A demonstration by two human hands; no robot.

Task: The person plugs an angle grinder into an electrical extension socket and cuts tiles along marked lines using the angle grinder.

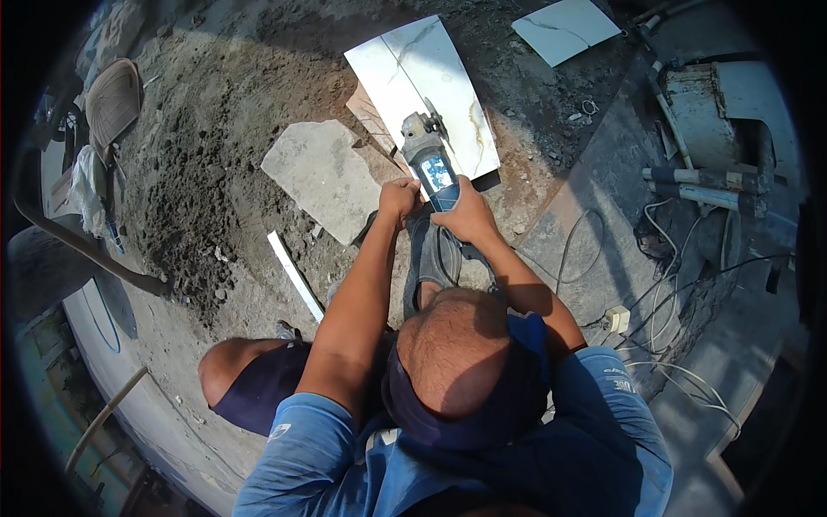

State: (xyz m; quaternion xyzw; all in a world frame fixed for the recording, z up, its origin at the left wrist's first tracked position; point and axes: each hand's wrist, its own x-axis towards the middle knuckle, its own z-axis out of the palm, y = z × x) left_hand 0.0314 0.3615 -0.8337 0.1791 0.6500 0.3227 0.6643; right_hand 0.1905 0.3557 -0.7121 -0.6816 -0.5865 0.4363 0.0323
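Observation:
My right hand (468, 211) is wrapped round the rear of an angle grinder (438, 177) with a blue body and grey metal head. The grinder lies over a white marbled tile (455, 82), its disc (435, 116) edge-on along a dark straight line that runs toward the tile's far edge. Whether the disc is spinning cannot be made out. My left hand (399, 202) is closed at the tile's near corner, right beside the grinder body; what its fingers grip is hidden. A reddish-brown piece (369, 116) shows under the tile's left side.
A flat grey stone slab (323, 177) lies left of the tile, with a narrow white strip (295, 276) nearer me. Loose soil (189, 172) spreads leftward. Another tile piece (564, 33) is at the far right. Cables (659, 297) and a plug block (616, 320) lie right.

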